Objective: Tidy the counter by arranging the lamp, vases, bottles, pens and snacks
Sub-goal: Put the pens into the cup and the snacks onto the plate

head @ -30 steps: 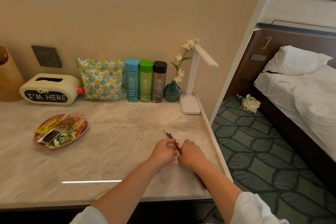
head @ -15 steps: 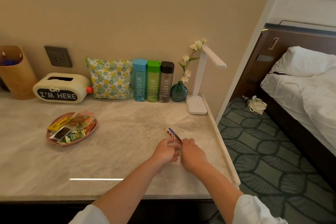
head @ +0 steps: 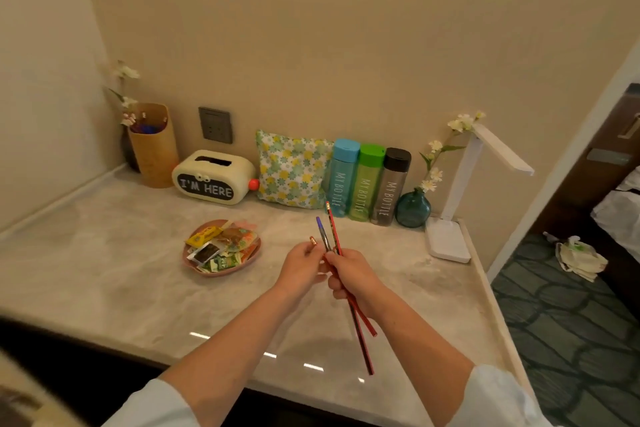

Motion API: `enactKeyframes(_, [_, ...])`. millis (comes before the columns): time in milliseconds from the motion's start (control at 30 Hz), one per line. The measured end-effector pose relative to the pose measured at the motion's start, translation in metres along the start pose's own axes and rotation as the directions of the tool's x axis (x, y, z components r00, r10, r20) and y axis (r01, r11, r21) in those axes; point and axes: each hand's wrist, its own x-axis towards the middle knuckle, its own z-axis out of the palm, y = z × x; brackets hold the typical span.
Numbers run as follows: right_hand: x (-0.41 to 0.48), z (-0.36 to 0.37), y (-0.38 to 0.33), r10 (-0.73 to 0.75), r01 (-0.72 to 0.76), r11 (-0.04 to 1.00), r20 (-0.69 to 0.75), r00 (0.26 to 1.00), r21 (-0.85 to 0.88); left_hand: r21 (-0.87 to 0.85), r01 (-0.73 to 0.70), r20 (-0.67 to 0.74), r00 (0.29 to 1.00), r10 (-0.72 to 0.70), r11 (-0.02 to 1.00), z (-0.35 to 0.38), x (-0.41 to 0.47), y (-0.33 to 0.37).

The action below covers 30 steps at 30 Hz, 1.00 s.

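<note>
Fingers (head: 335, 288) of the right hand (head: 356, 276) are curling round two long red pencils (head: 333, 227) and one blue-tipped pen (head: 321, 229), above the pale marble counter (head: 104, 253). The left hand (head: 301, 263) is pinching a short red-and-gold pencil end (head: 313, 240). Three tall plastic bottles (head: 369, 184) are standing at twelve o'clock, one pink snack plate (head: 225, 273) at nine.

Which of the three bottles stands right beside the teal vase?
The grey bottle, black cap, rightmost; the green bottle and blue bottle stand further from the vase.
</note>
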Motion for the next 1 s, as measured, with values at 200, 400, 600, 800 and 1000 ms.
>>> enactKeyframes(200, [0.032,0.071,-0.030,-0.007,0.007,1.000,0.212,0.977,-0.003,-0.030,-0.032,-0.210,0.977,0.025,0.999,-0.075,0.019,0.032])
enactKeyframes(400, [0.066,0.136,-0.053,-0.032,0.051,0.997,0.283,0.959,-0.061,-0.040,-0.091,-0.367,0.927,0.070,0.995,-0.147,0.050,0.061])
enactKeyframes(600, [0.109,0.201,-0.075,-0.004,0.017,0.998,0.230,0.973,-0.056,-0.062,-0.202,-0.474,0.868,0.149,0.977,-0.216,0.091,0.095])
enactKeyframes(800, [0.148,0.250,-0.097,0.102,-0.119,0.989,0.174,0.979,0.092,-0.046,-0.285,-0.557,0.803,0.213,0.957,-0.278,0.124,0.120])
enactKeyframes(1000, [0.187,0.307,-0.130,0.024,-0.062,0.932,0.108,0.994,0.356,-0.087,-0.250,-0.473,0.862,0.181,0.964,-0.324,0.144,0.111])
